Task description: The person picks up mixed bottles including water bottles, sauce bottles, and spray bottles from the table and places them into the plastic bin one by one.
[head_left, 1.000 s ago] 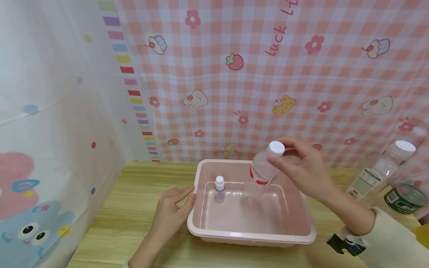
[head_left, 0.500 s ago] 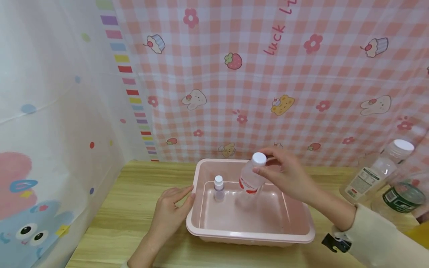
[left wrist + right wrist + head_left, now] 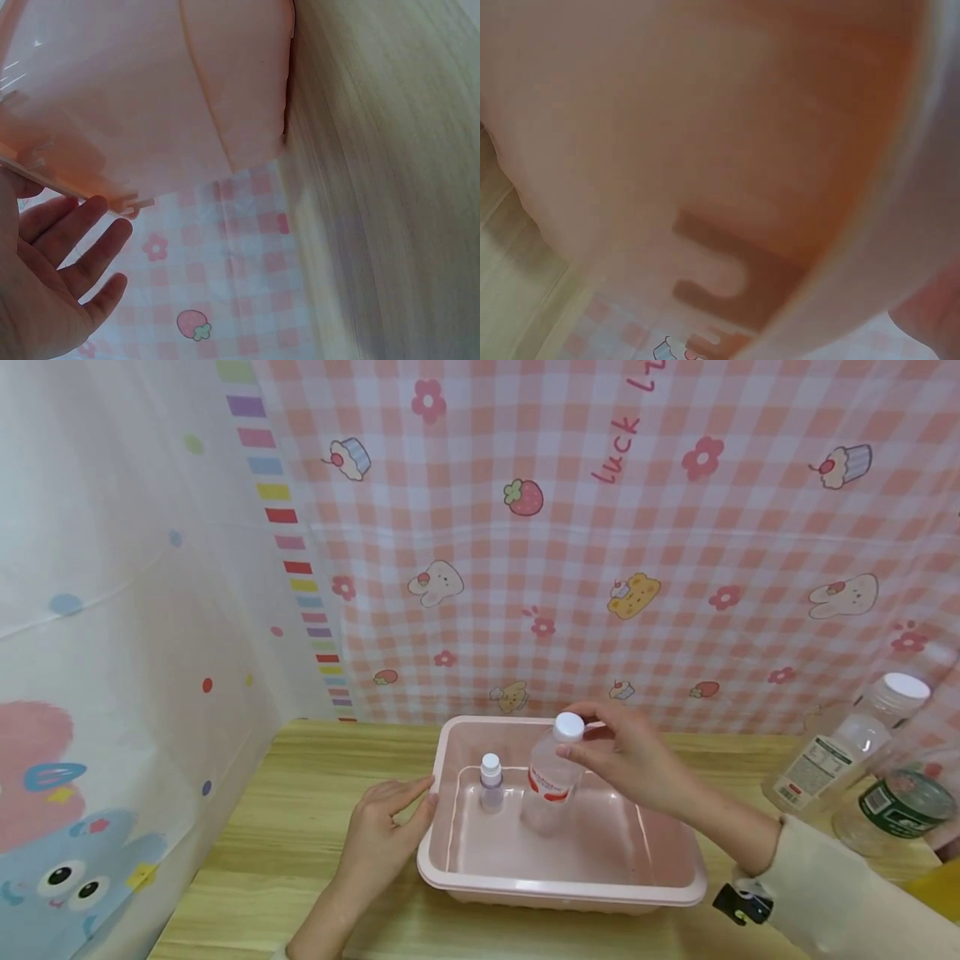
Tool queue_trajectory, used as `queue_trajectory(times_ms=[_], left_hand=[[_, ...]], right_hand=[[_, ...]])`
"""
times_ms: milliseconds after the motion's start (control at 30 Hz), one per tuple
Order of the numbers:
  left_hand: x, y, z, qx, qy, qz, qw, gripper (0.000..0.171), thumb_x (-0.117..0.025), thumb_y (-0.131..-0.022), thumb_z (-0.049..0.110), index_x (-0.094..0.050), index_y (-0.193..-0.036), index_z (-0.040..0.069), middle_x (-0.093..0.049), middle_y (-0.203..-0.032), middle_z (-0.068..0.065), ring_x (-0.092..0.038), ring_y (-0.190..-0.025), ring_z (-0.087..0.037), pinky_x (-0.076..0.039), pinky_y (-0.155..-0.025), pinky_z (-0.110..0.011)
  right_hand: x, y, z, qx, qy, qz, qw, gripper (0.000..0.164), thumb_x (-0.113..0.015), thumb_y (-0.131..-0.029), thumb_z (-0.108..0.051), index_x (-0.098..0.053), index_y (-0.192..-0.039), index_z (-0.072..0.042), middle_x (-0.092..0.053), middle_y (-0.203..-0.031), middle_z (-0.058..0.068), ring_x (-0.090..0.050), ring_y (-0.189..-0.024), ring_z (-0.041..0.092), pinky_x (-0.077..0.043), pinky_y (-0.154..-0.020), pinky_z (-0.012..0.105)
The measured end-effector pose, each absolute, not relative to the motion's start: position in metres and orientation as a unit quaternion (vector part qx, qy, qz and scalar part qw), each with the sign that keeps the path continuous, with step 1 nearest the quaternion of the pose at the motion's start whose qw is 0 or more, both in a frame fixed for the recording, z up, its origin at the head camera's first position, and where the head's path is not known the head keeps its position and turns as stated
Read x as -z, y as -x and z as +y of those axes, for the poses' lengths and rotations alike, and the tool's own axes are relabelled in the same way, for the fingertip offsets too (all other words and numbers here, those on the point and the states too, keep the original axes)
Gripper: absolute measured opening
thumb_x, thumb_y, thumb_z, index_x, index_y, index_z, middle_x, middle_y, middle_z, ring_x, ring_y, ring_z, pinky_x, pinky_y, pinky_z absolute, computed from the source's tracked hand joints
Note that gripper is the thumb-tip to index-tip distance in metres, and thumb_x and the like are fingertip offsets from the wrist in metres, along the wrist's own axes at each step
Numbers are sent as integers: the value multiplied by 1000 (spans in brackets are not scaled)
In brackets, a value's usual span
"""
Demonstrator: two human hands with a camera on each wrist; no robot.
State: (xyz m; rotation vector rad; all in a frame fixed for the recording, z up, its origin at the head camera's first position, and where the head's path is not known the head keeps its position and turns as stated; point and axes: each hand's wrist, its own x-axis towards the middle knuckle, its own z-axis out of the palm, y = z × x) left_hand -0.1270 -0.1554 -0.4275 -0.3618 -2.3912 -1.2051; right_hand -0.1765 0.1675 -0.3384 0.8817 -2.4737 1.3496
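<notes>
My right hand (image 3: 626,747) pinches a clear plastic bottle (image 3: 553,777) near its white cap. The bottle has a red-and-white label and stands nearly upright inside a pink plastic basin (image 3: 562,887). Just left of it, within the basin, is a small bottle (image 3: 491,785) with a white cap. At the basin's left rim, my left hand (image 3: 386,827) touches the edge with thumb and index finger. The left wrist view shows that hand's fingers (image 3: 105,251) loosely extended beside the rim. Basin wall (image 3: 630,150) fills most of the right wrist view, hiding the held bottle.
At the right stand a tall clear bottle (image 3: 832,760) with a white cap and a clear container (image 3: 903,802) with a green label. Something yellow (image 3: 937,889) shows at the right edge. A checked cloth (image 3: 570,568) hangs behind the wooden table (image 3: 247,860).
My right hand has carried the bottle left and down into the basin, closer to the small bottle. The left hand has stayed at the rim.
</notes>
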Motion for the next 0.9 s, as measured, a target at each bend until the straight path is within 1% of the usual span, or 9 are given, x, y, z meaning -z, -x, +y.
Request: queue_trajectory(times_ms=[267, 467, 700, 900], left_hand=[[428, 127, -155, 431, 138, -863, 226, 27, -81, -92, 14, -80, -117, 7, -79, -112, -2, -70, -108, -26, -51, -103, -54], [428, 127, -155, 431, 137, -863, 226, 27, -81, -92, 14, -80, -117, 6, -79, -112, -2, -70, -108, -27, -50, -104, -54], [427, 127, -154, 426, 133, -866, 227, 26, -82, -91, 14, -81, -116, 6, -79, -112, -4, -69, -108, -26, -54, -98, -53], [426, 127, -154, 424, 134, -866, 231, 26, -82, -91, 14, -81, -116, 6, -79, -112, -4, -70, -108, -27, -53, -99, -53]], right_hand=[[339, 177, 167, -450, -290, -841, 82, 35, -81, -88, 5, -68, -120, 3, -71, -114, 9, -68, -105, 23, -61, -91, 38], [341, 178, 167, -446, -284, -846, 71, 34, -80, -90, 2, -68, -121, 0, -72, -115, 8, -69, -106, 25, -60, -92, 38], [342, 177, 167, -434, -275, -855, 67, 37, -79, -93, -4, -67, -127, 1, -72, -120, 11, -71, -106, 30, -60, -93, 44], [339, 179, 167, -414, -267, -869, 54, 40, -80, -94, -9, -67, -131, -2, -72, -120, 7, -72, -99, 22, -61, -86, 42]])
